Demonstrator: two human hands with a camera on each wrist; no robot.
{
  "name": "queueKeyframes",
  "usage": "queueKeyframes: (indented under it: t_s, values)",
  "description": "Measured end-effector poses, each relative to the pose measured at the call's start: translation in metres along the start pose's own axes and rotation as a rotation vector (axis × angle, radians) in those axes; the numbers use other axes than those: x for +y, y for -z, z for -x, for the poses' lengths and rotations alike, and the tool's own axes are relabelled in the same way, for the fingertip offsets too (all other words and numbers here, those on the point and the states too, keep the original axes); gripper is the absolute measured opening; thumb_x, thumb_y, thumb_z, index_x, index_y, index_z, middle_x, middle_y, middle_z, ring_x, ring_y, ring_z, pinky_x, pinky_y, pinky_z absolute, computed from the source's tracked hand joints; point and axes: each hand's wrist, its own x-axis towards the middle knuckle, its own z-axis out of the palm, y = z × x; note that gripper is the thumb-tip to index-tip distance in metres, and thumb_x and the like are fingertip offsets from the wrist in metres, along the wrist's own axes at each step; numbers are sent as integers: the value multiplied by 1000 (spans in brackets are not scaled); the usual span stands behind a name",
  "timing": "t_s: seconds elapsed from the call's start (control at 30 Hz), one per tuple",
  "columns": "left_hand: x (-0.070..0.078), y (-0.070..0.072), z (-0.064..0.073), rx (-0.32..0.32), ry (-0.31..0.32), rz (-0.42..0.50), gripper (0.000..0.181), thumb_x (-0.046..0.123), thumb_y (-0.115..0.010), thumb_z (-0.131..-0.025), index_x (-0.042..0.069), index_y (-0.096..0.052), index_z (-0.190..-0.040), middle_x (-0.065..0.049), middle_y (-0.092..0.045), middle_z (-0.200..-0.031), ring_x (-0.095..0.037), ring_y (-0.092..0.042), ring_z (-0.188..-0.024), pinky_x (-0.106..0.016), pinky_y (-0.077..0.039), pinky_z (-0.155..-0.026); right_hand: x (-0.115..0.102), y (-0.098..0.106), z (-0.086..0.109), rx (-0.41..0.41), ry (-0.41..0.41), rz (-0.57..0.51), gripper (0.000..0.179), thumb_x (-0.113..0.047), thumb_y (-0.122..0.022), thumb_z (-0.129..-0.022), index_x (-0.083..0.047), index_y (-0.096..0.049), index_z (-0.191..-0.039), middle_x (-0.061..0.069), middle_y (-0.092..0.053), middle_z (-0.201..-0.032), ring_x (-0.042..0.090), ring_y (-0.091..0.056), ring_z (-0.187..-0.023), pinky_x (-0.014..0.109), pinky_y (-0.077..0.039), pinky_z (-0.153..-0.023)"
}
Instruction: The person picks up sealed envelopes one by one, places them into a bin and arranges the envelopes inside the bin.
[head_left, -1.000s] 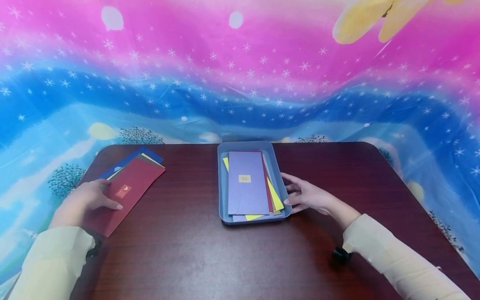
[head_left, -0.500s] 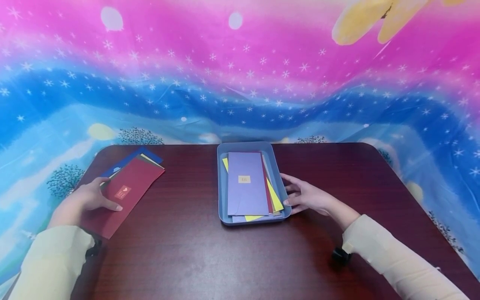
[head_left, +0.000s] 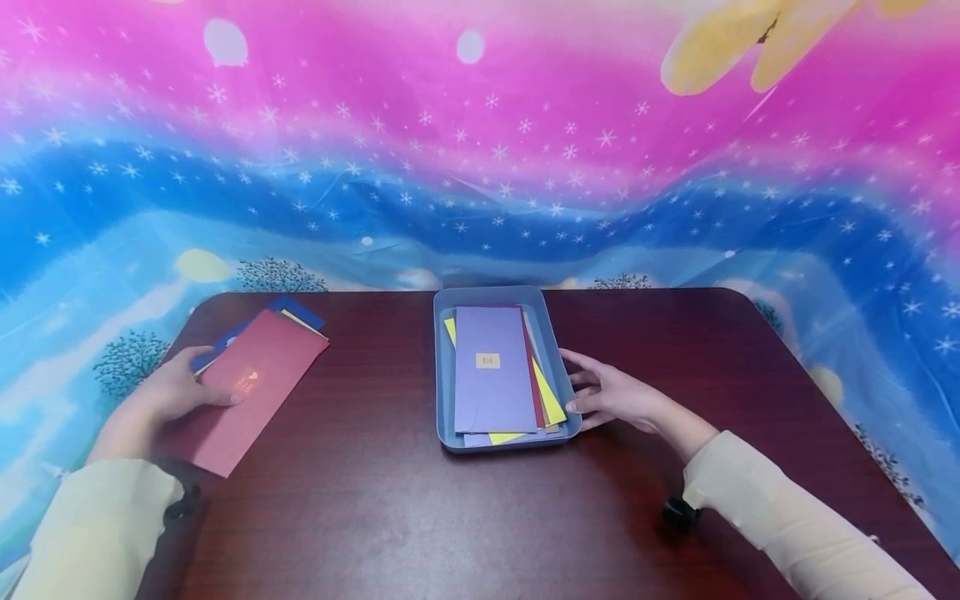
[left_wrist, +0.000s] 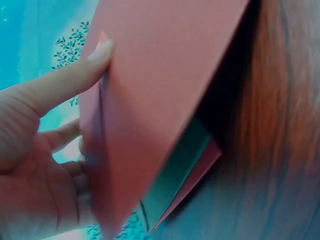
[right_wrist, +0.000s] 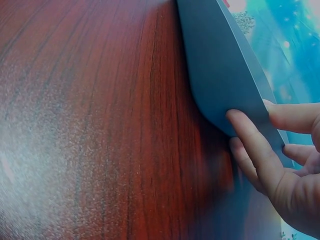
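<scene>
My left hand (head_left: pixel 168 392) pinches a red envelope (head_left: pixel 258 408), thumb on its face and fingers behind its left edge. The envelope tilts up off the stack beneath it. In the left wrist view a green envelope (left_wrist: pixel 181 167) and another red edge show below it. A dark blue envelope (head_left: pixel 303 312) sticks out at the stack's far end. My right hand (head_left: pixel 618 396) touches the outer right wall of a grey-blue tray (head_left: pixel 442 383) with relaxed fingers. Inside the tray lies a pile of envelopes, a lavender envelope (head_left: pixel 495 400) with a small cream label on top.
Under the lavender envelope, yellow envelope (head_left: pixel 553 400) and dark red envelope (head_left: pixel 537 396) edges fan out. The tray stands on a dark wooden table (head_left: pixel 420 525), near its far edge. Behind the table hangs a pink and blue printed cloth (head_left: pixel 375 150).
The left hand has raised and tilted the red envelope slightly, shifting its far end left. Its face now looks lighter. The right hand and tray have stayed put.
</scene>
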Motion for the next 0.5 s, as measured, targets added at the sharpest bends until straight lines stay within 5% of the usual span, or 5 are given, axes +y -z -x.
queueKeyframes:
  t_s: [0.27,0.5]
  values:
    - [-1,0,2,69,17,155,85,30,-68,-99,-15,-20,-153,-44,-51,-123,-32,-65,-87,-37,-54,-69,0,0,0,7,-8,-6,94,5,-67,-95,-13,-8,-166,35,-30,-152,33,-64,-112,48,-59,-84]
    - [1,0,3,59,7,219,70,29,-58,-105,-7,-26,-156,-46,-42,-139,-31,-67,-91,-37,-55,-69,-2,0,0,-1,-2,-5,92,5,-66,-96,-14,-8,-166,35,-30,-152,35,-64,-114,49,-59,-84]
